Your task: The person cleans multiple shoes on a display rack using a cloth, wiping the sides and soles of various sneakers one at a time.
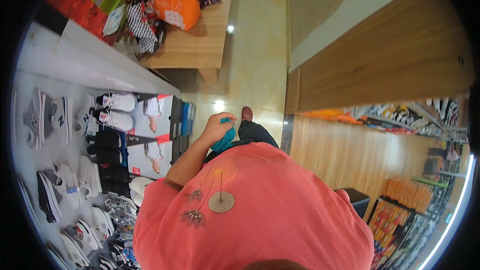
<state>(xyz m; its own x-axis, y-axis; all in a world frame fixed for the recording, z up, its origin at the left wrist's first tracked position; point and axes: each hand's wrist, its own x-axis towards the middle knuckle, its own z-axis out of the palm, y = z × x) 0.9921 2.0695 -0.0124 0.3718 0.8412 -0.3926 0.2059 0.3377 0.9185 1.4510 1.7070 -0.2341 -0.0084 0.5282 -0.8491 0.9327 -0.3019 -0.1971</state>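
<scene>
My left hand is closed round a teal cloth, which hangs beside my hip in front of the dark trousers. My right hand is out of view. Below my coral printed shirt one dark red shoe shows on the glossy tiled floor.
Sneakers and shoe boxes fill the shelves at left. An orange bag lies on a wooden bench ahead. To the right stand a wooden panel and a black seat, with orange boxes beyond.
</scene>
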